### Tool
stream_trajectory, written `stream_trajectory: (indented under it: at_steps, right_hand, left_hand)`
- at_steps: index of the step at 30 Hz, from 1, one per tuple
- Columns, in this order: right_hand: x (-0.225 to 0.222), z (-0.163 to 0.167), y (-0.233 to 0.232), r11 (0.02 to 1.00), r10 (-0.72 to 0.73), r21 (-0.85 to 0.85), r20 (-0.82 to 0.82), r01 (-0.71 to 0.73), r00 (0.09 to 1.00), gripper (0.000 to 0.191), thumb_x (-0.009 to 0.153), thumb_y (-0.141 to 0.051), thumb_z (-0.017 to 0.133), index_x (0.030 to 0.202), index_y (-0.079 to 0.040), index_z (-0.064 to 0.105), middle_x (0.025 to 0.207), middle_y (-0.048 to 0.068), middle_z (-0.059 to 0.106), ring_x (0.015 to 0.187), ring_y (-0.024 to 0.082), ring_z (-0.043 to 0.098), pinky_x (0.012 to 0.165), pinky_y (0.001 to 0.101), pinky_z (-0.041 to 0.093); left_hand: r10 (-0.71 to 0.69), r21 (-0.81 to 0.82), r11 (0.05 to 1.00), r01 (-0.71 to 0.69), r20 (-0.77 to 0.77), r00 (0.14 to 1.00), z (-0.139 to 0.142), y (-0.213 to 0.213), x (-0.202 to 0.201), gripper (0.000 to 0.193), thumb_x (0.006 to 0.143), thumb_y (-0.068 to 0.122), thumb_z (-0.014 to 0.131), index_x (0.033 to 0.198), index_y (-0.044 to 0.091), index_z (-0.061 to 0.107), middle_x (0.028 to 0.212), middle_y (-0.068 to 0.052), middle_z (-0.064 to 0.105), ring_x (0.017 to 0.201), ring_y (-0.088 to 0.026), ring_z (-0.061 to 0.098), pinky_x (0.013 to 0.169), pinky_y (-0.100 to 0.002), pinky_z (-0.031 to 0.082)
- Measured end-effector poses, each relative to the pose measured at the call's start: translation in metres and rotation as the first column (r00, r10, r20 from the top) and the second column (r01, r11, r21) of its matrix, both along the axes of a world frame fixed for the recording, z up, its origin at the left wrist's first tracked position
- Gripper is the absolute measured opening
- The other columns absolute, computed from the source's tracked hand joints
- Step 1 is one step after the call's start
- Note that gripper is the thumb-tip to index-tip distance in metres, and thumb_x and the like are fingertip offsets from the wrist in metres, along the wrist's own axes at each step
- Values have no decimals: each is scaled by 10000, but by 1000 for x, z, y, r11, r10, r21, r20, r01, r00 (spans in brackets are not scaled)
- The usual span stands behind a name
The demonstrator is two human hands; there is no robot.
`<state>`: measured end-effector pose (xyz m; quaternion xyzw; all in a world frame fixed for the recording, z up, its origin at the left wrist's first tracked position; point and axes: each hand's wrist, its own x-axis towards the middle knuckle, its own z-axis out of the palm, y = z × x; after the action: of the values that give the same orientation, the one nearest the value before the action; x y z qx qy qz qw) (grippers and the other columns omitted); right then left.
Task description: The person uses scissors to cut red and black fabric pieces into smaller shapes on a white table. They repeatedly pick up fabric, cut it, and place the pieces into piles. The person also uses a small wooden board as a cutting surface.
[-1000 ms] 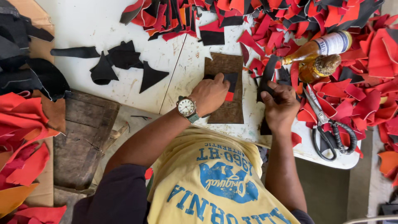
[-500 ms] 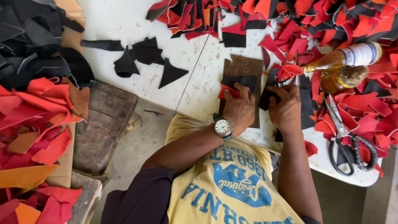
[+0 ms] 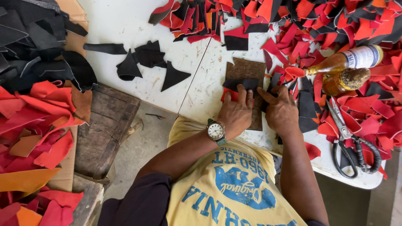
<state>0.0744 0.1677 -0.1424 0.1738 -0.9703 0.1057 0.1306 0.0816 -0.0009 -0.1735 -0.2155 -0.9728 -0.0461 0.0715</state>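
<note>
Pressing flat, the left hand [image 3: 236, 112] pins a small black leather piece [image 3: 240, 85] over a red scrap [image 3: 226, 95] on a brown rectangular cutting board [image 3: 246, 69], whose long axis runs away from the worker. The right hand [image 3: 281, 109], fingers loosely curled on the board's edge, holds nothing visible; scissors [image 3: 349, 140] lie further right on the white table [image 3: 125, 29].

A clear bottle [image 3: 343, 62] of amber liquid lies on its side near the right edge of the white table [image 3: 125, 25], its neck pointing toward the table's middle. Around its body wraps a white paper label [image 3: 363, 56] with dark print. Just below it, touching, sits a second, amber-brown bottle [image 3: 346, 80] with a grimy surface. No signs or screens show.
</note>
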Motion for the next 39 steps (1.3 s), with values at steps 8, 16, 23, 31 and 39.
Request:
stream_trajectory:
  at_steps: [8, 16, 23, 31, 39]
  right_hand:
    - [-2, -4, -1, 998, -11, -69, -11, 10, 1000, 541, 879, 37, 639, 1345, -222, 727, 1192, 163, 596, 1046, 371, 629, 860, 449, 547]
    - [8, 1, 87, 441, -163, -882, 103, 166, 981, 447, 938, 89, 719, 1364, 62, 586, 1306, 112, 674, 1005, 133, 720, 850, 256, 580]
    - [39, 18, 154, 208, -184, -975, 36, 74, 982, 221, 1108, 122, 609, 1313, 45, 580, 1103, 79, 692, 981, 140, 698, 884, 286, 608]
    - [59, 23, 180, -68, -215, -997, -22, -37, 976, 224, 1181, 60, 459, 1365, -68, 450, 1098, 122, 673, 876, 230, 720, 732, 388, 634]
    - [69, 18, 206, -117, -290, -984, -98, -136, 952, 188, 1187, 75, 474, 1288, -78, 434, 1010, 121, 658, 665, 160, 581, 517, 274, 468]
  left_hand:
    - [-115, 172, 980, 99, 87, 989, 14, -12, -10, 565, 908, 170, 458, 1417, -73, 493, 1409, -266, 466, 877, -326, 673, 866, -560, 408]
    - [-279, 252, 938, 237, 147, 949, 34, -22, -40, 495, 950, 345, 624, 1278, -25, 648, 1153, -172, 616, 707, -283, 678, 767, -483, 473]
    - [-233, 260, 944, 203, 91, 968, 18, -15, -43, 341, 936, 169, 586, 1228, 30, 694, 1240, -176, 611, 854, -325, 675, 801, -464, 465]
    - [-377, 61, 926, 374, 63, 924, 0, -22, -53, 266, 1020, 230, 567, 1238, 83, 606, 1572, -66, 482, 1481, -316, 477, 961, -491, 422]
    - [-309, 394, 899, 193, 258, 915, 3, -20, -47, 510, 1023, 245, 519, 1494, 60, 463, 1570, -183, 362, 1263, -303, 559, 1027, -505, 344]
